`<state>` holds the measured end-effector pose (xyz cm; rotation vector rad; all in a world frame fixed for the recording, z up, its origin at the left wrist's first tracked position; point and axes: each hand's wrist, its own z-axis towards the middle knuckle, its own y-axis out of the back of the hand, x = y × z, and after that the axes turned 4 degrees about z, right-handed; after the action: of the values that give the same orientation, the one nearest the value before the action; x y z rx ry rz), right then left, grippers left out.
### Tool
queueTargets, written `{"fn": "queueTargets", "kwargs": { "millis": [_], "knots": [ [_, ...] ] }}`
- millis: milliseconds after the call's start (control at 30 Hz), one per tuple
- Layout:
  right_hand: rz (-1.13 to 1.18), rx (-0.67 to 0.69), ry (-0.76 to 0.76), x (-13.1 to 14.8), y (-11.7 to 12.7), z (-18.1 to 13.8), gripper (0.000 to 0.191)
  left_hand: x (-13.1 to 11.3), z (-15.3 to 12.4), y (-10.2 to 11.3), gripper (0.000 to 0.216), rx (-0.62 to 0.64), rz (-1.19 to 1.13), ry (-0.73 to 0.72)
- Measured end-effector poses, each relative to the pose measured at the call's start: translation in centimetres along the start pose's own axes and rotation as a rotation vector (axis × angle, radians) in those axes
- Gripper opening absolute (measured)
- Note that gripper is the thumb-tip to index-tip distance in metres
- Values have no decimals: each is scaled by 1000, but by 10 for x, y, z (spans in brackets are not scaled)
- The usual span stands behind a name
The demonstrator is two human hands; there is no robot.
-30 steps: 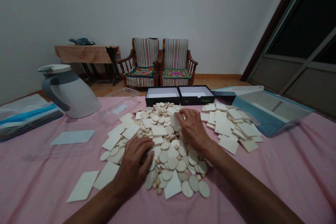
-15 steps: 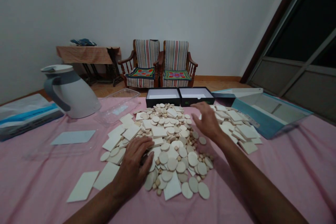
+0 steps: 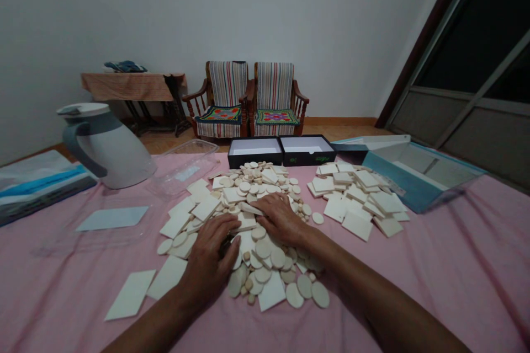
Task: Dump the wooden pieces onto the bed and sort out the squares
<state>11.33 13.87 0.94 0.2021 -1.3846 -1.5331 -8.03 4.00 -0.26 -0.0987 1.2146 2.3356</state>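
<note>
A heap of pale wooden pieces, with round discs point(image 3: 261, 248), small cubes and square tiles point(image 3: 206, 208), lies in front of me on the pink cloth. My right hand point(image 3: 281, 218) reaches over its middle, thumb and fingers closed on the edge of a tilted square wooden tile point(image 3: 251, 208). On the heap's near left side rests my left hand point(image 3: 213, 251), its fingers curved and its thumb apart from them. Its palm side is hidden, and I see nothing held in it. A separate pile of square tiles point(image 3: 356, 226) lies to the right.
Two black open boxes point(image 3: 254, 160) stand behind the heap. A teal box point(image 3: 408, 193) lies open at the right. Clear plastic trays point(image 3: 186, 162), a grey-and-white jug point(image 3: 120, 149) and a plastic-wrapped pack point(image 3: 41, 187) are at the left. Two loose tiles point(image 3: 130, 295) lie near the front.
My right hand has moved left from beside the square-tile pile onto the heap and taken hold of a square tile. My left hand stays about where it was.
</note>
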Motion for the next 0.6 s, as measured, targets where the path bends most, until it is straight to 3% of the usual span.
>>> {"fn": "queueTargets", "kwargs": {
  "millis": [133, 233, 367, 467, 600],
  "knots": [
    [43, -179, 3, -2, 3, 2, 23, 1, 0, -1, 20, 3, -3, -3],
    [-28, -302, -87, -15, 27, 0, 22, 2, 0, -2, 21, 3, 6, -4],
    [-324, -353, -341, -52, 84, -20, 23, 3, 0, -3, 21, 6, 7, -10],
    [-594, -363, -618, -82, 123, -50, 26, 4, 0, -2, 21, 10, 4, -13],
    [-784, -462, -868, -106, 145, -82, 30, 5, 0, -2, 20, 15, 7, -16]
  ]
}}
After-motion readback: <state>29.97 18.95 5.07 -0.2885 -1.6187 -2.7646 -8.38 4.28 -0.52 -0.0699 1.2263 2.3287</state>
